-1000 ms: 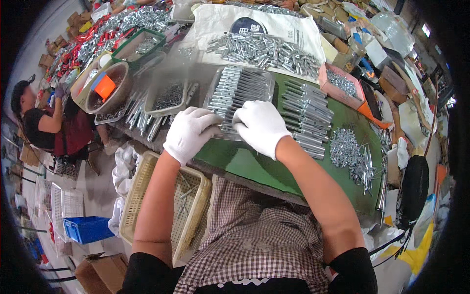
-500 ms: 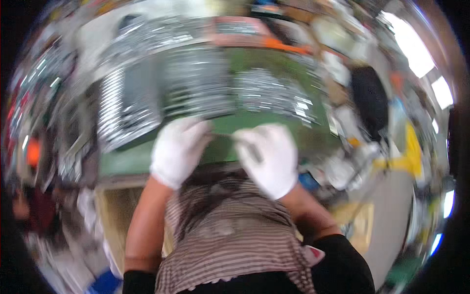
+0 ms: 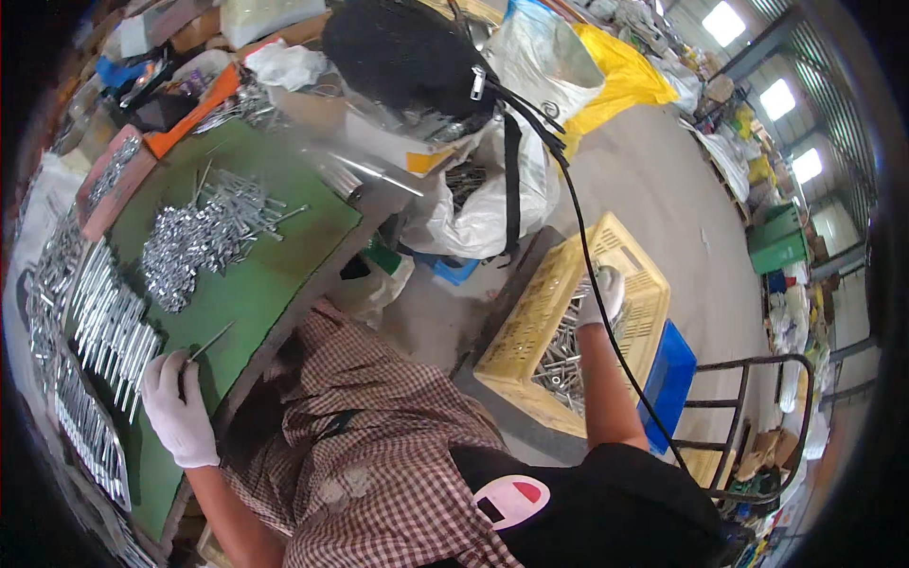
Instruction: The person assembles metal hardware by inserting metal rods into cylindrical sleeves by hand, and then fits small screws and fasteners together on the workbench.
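Note:
My left hand [image 3: 175, 402], in a white glove, rests on the green table [image 3: 275, 275] and pinches a thin metal rod [image 3: 210, 342] that points up and right. Just left of it lie neat rows of metal rods [image 3: 104, 322]. Further up the table sits a loose pile of metal pieces [image 3: 194, 237]. My right hand [image 3: 603, 295], also gloved, reaches far right into a yellow plastic crate [image 3: 530, 322] on the floor. Its fingers curl around some of the metal rods [image 3: 563, 364] inside the crate.
A blue crate [image 3: 668, 379] stands beside the yellow one, with a metal chair frame [image 3: 757, 417] behind it. White sacks [image 3: 483, 208] and a yellow bag [image 3: 606, 76] crowd the table's end. A black cable [image 3: 568, 208] hangs across the crate.
The view has swung right. Both hands were together at the table's front edge; now my right hand is down in the yellow crate and my left stays on the table with a rod.

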Motion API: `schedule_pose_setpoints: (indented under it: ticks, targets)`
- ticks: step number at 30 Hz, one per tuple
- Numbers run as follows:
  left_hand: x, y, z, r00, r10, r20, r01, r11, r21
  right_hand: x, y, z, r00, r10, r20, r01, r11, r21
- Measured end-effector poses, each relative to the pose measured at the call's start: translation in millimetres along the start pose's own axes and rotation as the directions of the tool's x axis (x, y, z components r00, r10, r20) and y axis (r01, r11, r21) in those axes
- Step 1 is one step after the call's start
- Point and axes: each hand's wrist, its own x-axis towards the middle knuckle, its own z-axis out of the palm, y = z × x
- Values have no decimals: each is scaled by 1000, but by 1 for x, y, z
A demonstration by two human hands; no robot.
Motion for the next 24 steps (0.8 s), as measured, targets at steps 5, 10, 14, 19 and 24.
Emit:
schedule_pose_setpoints:
  ticks: [5,10,14,19,24]
  targets:
    - [6,-3,2,1000,-21,-1,21,999,-41,8,191,2,894,353,276,-194,860,-472]
    - [2,-8,8,998,-55,29,58,991,-119,-6,264,35,829,55,556,301,794,-528]
    - [-4,1,-6,998,-6,-61,1,996,-88,-17,211,54,736,305,604,241,716,-655]
    - [-9,7,-13,994,-74,-81,66,994,-92,5,191,74,744,354,567,170,720,-672]
    - [-1,10,-11,994,-6,-109,0,998,-60,1,210,40,812,258,523,116,808,-577]
